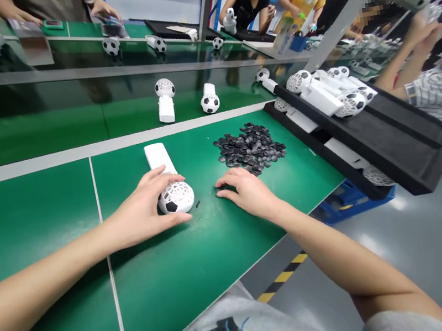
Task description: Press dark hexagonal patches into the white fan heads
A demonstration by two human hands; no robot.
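My left hand (152,207) curves round the ball end of a white football-patterned handheld device (176,197), thumb on the near side and fingers over the far side. The ball has an open lattice and a black patch, and its flat white handle (158,156) points away from me. To the right, my right hand (245,189) has thumb and forefinger brought together at a small black piece, mostly hidden by the fingertips. Beyond that hand lies a heap of small black pieces (249,147). One loose black sliver (198,204) rests beside the ball.
Two similar devices (165,101) stand on the green belt beyond the pale rail (55,155). Black trays (406,142) holding more devices are stacked at right, overhanging the table edge. Co-workers sit across the line, and a striped sleeve (439,89) is at far right.
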